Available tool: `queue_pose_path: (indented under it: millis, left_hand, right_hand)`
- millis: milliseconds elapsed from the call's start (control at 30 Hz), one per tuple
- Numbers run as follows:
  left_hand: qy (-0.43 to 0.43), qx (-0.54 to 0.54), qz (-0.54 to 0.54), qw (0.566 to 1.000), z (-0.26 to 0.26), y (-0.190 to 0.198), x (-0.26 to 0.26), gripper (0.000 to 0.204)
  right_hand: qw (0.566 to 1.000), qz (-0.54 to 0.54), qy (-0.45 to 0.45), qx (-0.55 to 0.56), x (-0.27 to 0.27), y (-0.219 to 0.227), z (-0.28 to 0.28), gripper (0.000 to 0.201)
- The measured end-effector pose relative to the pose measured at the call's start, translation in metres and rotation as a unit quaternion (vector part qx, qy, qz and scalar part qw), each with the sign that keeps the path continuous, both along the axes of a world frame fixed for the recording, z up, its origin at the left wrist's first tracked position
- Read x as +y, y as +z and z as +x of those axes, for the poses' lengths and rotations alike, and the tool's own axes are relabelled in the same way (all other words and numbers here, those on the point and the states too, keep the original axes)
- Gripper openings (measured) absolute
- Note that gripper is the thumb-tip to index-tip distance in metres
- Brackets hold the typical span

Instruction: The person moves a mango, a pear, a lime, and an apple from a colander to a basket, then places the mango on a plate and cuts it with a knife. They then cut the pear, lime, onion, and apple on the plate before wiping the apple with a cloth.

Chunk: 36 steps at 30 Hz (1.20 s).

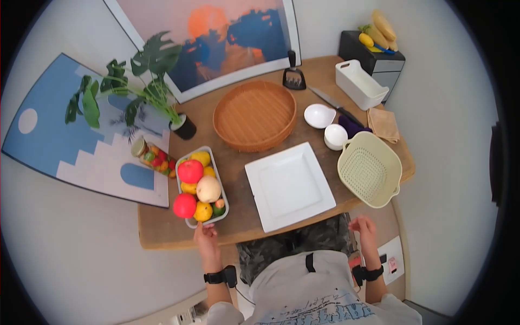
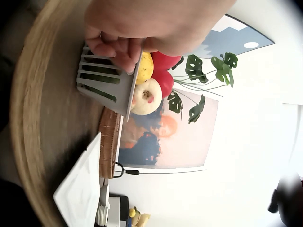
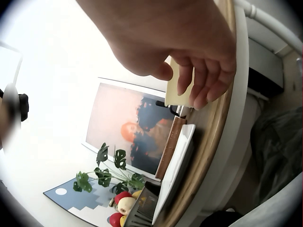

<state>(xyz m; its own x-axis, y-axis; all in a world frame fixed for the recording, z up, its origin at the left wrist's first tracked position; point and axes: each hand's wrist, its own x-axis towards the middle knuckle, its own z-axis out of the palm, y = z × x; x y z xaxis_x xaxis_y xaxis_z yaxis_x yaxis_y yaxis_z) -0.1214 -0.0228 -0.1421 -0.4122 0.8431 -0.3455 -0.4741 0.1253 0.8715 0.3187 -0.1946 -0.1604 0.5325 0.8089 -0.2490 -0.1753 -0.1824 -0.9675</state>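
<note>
In the head view, my left hand (image 1: 207, 242) is at the near end of a grey slatted basket (image 2: 124, 97) on the table's left side. The left wrist view shows its thumb and curled fingers pinching the basket's rim. Heaped inside are red fruits (image 1: 190, 171), a pale round fruit (image 1: 208, 189), yellow fruits (image 1: 203, 211) and a green one. My right hand (image 1: 366, 233) hangs off the front edge with loosely bent fingers, holding nothing. Nearest to it are a pale green perforated basket (image 1: 370, 170) and a square white plate (image 1: 292, 187).
A round woven tray (image 1: 255, 115) lies behind the plate. White bowls (image 1: 319, 115), a knife (image 1: 353, 117), a folded cloth (image 1: 383, 125) and a white bin (image 1: 359, 85) stand right. A potted plant (image 1: 184, 128) and a fruit-filled jar (image 1: 154, 157) are at left.
</note>
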Motion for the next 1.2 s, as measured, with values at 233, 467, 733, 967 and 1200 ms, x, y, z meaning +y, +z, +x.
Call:
queue_pose_path:
  millis: [233,467,733,967,1200]
  left_hand:
    - [-0.115,0.001,0.019,0.993,0.025,0.006,-0.027,0.029]
    - [-0.174,0.257,0.069,0.948,0.027,0.057,-0.045,0.025]
    - [-0.059,0.766,0.157,0.621,-0.005,0.094,0.029,0.047]
    - [-0.142,0.733,0.091,0.659,-0.023,0.062,0.043,0.077]
    - [-0.115,0.653,0.107,0.741,-0.018,0.071,0.029,0.077]
  right_hand:
    - [0.993,0.017,0.077,-0.086,0.042,0.042,-0.041,0.034]
    - [0.993,0.012,0.08,-0.091,0.035,0.032,-0.045,0.032]
    - [0.99,-0.001,0.115,-0.086,0.03,0.033,-0.056,0.03]
    - [0.985,-0.01,0.116,-0.131,0.023,0.038,-0.057,0.03]
    - [0.978,0.0,0.156,-0.138,0.029,0.038,-0.062,0.03]
